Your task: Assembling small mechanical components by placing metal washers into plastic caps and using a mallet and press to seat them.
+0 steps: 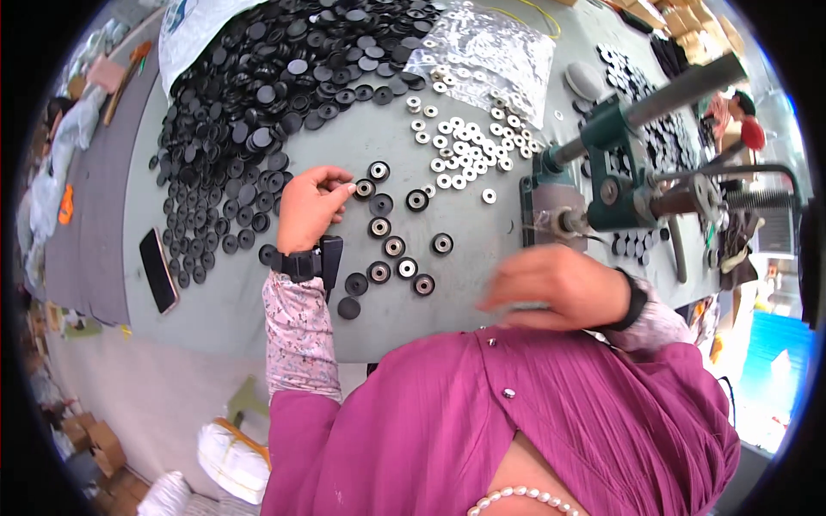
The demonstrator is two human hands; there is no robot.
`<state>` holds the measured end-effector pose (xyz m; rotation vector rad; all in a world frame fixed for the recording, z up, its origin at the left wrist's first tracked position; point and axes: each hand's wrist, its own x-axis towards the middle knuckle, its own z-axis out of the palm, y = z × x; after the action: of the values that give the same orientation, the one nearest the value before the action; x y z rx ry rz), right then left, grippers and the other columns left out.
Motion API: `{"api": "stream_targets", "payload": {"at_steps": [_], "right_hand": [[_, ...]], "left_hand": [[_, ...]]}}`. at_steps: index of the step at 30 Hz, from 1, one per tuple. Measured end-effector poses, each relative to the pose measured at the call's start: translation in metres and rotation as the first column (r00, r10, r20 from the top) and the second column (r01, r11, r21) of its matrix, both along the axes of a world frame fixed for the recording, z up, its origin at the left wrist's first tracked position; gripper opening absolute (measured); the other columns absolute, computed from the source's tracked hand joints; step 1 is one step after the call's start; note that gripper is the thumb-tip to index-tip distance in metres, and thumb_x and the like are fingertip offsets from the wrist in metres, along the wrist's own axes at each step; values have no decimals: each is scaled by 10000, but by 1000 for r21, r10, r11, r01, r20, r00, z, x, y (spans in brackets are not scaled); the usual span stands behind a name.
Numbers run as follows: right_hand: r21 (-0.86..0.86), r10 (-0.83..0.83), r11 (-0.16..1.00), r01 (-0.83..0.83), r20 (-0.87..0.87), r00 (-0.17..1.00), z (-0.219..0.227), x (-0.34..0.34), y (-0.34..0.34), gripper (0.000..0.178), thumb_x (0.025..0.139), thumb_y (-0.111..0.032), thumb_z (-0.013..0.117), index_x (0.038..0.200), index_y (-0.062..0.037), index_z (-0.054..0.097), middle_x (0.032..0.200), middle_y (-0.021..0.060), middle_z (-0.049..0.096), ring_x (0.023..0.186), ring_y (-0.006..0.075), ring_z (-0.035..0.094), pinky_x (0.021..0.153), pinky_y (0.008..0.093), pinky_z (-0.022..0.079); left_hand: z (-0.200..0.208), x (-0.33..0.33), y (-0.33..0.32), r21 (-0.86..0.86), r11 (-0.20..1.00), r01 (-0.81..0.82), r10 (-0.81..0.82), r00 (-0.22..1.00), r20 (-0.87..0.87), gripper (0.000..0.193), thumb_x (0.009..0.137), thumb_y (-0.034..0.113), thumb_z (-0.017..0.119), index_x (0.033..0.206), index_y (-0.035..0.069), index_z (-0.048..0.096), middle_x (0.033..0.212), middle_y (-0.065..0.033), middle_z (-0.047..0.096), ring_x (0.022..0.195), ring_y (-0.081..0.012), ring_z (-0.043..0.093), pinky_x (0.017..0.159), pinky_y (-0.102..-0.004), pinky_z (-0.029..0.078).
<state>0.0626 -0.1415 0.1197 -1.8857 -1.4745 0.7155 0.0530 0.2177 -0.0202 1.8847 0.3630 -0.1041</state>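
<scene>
Arranging pieces seems the step in hand: the part-curled left hand [310, 211] has its fingertips at a metal-centred black disc [365, 189] on the surface [245, 301], grip unclear; the blurred, loosely bent right hand's [559, 284] hold cannot be told; a light rim pinch likely comes next.

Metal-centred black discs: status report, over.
Left-hand grip at a metal-centred black disc. Right-hand grip motion-blurred, contents unclear. Neighbouring discs crowd close.
</scene>
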Motion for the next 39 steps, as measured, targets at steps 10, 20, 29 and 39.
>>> {"api": "stream_targets", "payload": {"at_steps": [10, 20, 29, 39], "right_hand": [[210, -915, 160, 965, 398, 64, -81, -17, -323, 300, 894, -111, 788, 1181, -41, 732, 1206, 118, 714, 1115, 290, 698, 938, 374, 560], [261, -612, -22, 965, 760, -219, -166, 21, -504, 405, 984, -350, 699, 1227, -29, 660, 1135, 230, 707, 1060, 441, 669, 902, 504, 522], [376, -990, -129, 917, 3, -140, -108, -76, -351, 348, 1088, -347, 618, 1024, -12, 684, 782, -14, 598, 687, 59, 489, 606, 259, 350], [-108, -790, 613, 783, -86, 607, -70, -113, -120, 459, 946, -221, 754, 1327, -16, 599, 876, 206, 694, 777, 329, 698, 748, 388, 530]], "left_hand": [[-10, -18, 66, 250, 954, -165, 160, 986, 42, 185, 972, 163, 734, 1068, 5, 755, 858, -24, 706, 660, -94, 656, 570, -269, 546], [32, -72, -79, 443, 893, -76, -118, 911, 394, 214, 924, 100, 716, 1126, 54, 769, 1121, -125, 707, 1001, -286, 685, 805, -369, 552], [25, -29, -23, 661, 740, 128, -443, 831, 336, 196, 849, 115, 769, 1041, 133, 800, 964, -90, 626, 974, -289, 627, 802, -394, 528], [39, -50, -28, 743, 665, 73, -400, 876, 271, 147, 814, 170, 816, 916, 73, 772, 1057, -91, 645, 1014, -312, 612, 882, -430, 507]]}}
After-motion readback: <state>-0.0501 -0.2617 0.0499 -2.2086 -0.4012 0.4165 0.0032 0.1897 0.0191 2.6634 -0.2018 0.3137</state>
